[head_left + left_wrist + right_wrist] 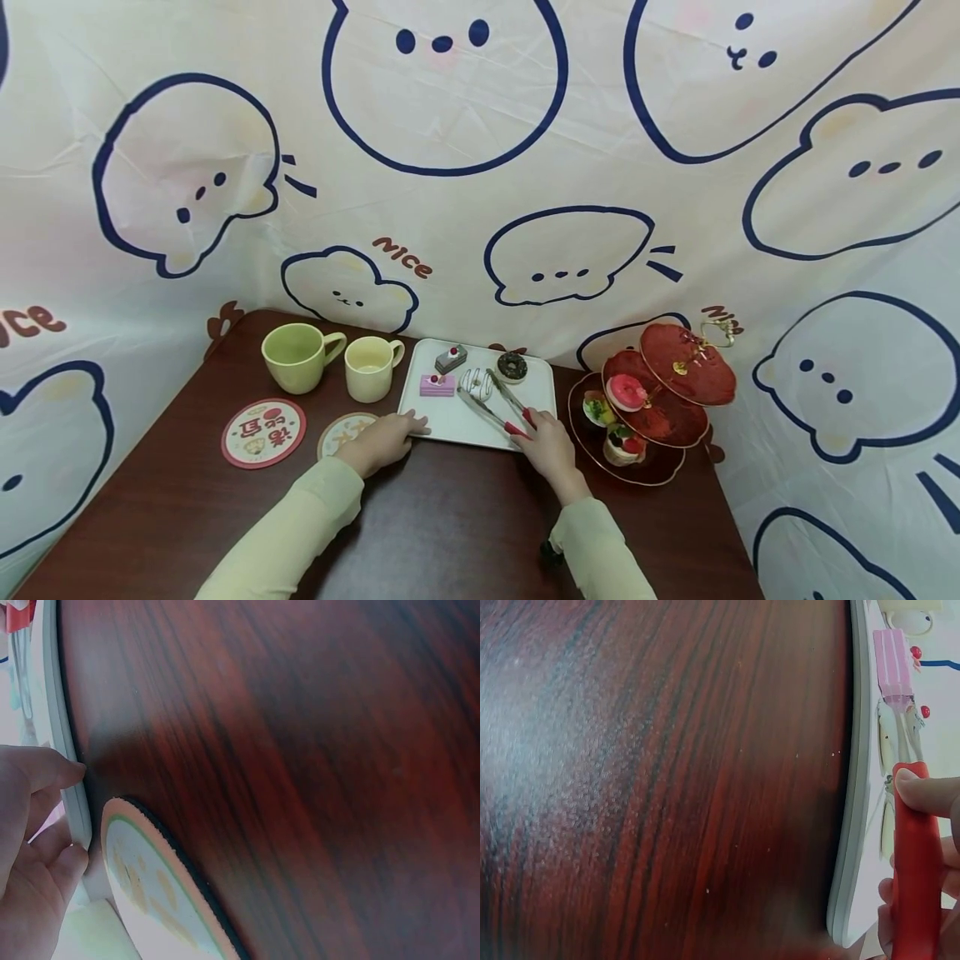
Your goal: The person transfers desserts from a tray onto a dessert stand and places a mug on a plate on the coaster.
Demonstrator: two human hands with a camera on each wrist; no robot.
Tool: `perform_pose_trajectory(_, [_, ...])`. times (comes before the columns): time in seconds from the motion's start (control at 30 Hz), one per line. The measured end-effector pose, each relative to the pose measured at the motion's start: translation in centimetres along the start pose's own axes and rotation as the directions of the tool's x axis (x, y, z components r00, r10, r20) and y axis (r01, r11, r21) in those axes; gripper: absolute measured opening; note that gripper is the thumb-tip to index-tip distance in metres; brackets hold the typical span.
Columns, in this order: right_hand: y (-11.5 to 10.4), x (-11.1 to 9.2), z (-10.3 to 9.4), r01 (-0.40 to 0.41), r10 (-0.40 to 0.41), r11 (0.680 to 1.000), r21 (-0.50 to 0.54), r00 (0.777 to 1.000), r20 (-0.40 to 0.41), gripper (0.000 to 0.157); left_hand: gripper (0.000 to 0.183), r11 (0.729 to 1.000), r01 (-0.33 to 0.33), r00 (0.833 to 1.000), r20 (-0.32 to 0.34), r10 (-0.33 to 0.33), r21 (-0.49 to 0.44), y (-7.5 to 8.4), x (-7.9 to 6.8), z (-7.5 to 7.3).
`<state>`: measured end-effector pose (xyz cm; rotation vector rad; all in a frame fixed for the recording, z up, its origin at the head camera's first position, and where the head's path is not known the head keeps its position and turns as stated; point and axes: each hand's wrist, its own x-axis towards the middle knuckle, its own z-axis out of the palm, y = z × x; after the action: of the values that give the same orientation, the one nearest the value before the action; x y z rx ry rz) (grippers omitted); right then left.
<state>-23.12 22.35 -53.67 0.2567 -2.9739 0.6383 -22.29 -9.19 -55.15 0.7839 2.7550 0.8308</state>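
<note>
My right hand point(551, 454) grips a pair of tongs point(919, 862) by the red handle, thumb pressed on it. Its two metal arms stand apart over the tray, with a white striped donut point(476, 384) between their tips. My left hand point(384, 442) holds the near left corner of the white tray point(450, 427); in the left wrist view thumb and fingers meet its rim point(66, 735). Also on the tray are a pink cake slice point(437, 386), a grey-brown cake slice point(452, 359) with a red berry on top, and a dark chocolate donut point(512, 367).
Left of the tray stand a green mug point(294, 358) and a smaller cream mug point(369, 371). A red-rimmed coaster point(264, 433) and a tan-rimmed coaster point(161, 892) lie in front. At right is a tiered red stand point(667, 419) with a pink donut point(628, 392) and cupcakes point(624, 446).
</note>
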Motion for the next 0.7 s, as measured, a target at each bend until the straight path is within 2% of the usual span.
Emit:
perform_pose_trajectory(0.37, [0.01, 0.16, 0.12, 0.035, -0.035, 0.999, -0.010, 0.999, -0.020, 0.056, 0.039, 1.000, 0.011, 1.000, -0.003, -0.011, -0.008, -0.10, 0.20, 0.12])
perform_pose_trajectory(0.7, [0.00, -0.02, -0.37, 0.007, -0.007, 0.999, -0.032, 1.000, 0.002, 0.054, 0.039, 1.000, 0.012, 1.000, 0.005, -0.012, -0.003, -0.13, 0.07, 0.09])
